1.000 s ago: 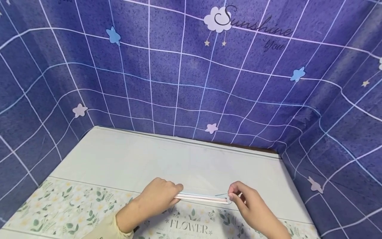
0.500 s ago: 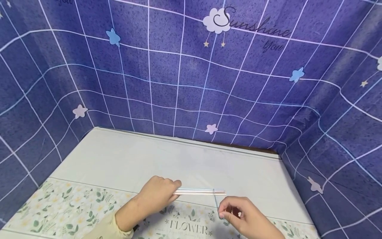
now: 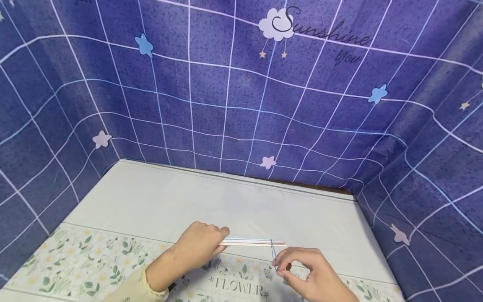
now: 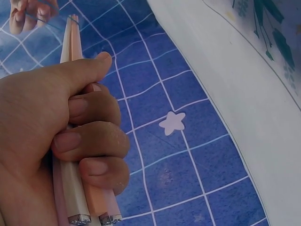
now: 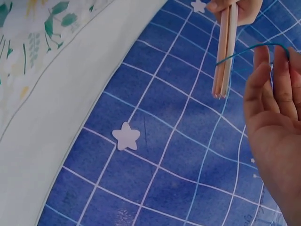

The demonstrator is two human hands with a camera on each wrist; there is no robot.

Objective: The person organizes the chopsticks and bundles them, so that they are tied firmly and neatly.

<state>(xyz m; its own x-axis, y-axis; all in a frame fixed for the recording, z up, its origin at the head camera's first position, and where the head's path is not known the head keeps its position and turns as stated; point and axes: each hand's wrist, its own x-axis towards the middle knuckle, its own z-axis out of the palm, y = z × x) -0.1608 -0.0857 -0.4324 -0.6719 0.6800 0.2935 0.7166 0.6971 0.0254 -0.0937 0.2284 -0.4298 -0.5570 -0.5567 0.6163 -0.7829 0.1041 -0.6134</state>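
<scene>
Grip of R hand (image 3: pixel 311 270) pinches blue band (image 5: pixel 246 50), having swung vs 1 s ago from tip of stick bundle (image 3: pixel 249 242) to its approx 5 o'clock, so band's round it but not snug; L hand (image 3: pixel 198 243) clasps bundle, at hand's 3 o'clock.

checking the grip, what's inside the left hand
A bundle of sticks runs through the left hand, its ends showing beyond both sides; the gripped middle is covered.
</scene>
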